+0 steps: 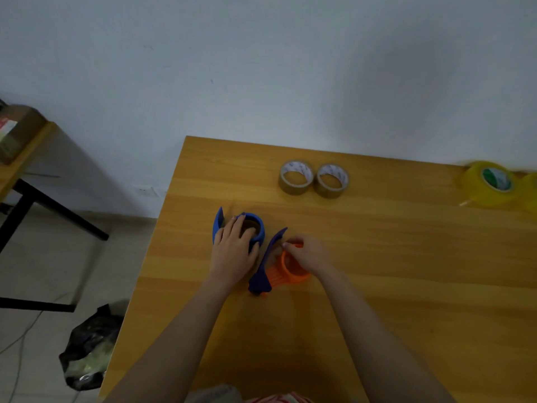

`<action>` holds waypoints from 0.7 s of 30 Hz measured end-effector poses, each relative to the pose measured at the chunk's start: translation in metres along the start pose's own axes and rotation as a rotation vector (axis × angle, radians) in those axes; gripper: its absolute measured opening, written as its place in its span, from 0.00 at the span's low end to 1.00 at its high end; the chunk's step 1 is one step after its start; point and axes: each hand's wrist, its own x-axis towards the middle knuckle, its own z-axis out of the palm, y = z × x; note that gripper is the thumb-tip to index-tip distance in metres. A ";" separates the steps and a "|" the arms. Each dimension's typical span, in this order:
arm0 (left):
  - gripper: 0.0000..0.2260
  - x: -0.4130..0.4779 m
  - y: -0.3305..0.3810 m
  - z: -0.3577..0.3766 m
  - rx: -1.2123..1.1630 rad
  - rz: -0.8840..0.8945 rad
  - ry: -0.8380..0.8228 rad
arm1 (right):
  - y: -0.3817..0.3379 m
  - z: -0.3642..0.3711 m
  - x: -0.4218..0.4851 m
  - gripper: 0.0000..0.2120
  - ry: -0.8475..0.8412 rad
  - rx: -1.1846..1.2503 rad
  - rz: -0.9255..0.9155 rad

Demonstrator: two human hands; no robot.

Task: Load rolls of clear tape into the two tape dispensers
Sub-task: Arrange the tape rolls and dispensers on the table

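Two dispensers near the table's (392,286) middle, left hand (232,253) with fingers curled round the blue dispenser (261,231), right hand (311,254) pinching the orange dispenser (290,274), two brown rolls (296,178) touching by the far edge, two clear rolls (491,186) at the far right corner, one cut off.

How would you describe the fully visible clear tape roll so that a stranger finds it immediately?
Follow the wooden table's far edge to the right corner. The clear tape roll lies there, beside a second roll cut off by the frame. Unlike the two brown rolls nearer the middle, it is thick and yellowish with a green-white core.
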 end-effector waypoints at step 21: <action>0.19 0.014 0.134 -0.011 0.103 0.040 0.022 | 0.070 -0.095 -0.019 0.21 0.108 0.036 -0.146</action>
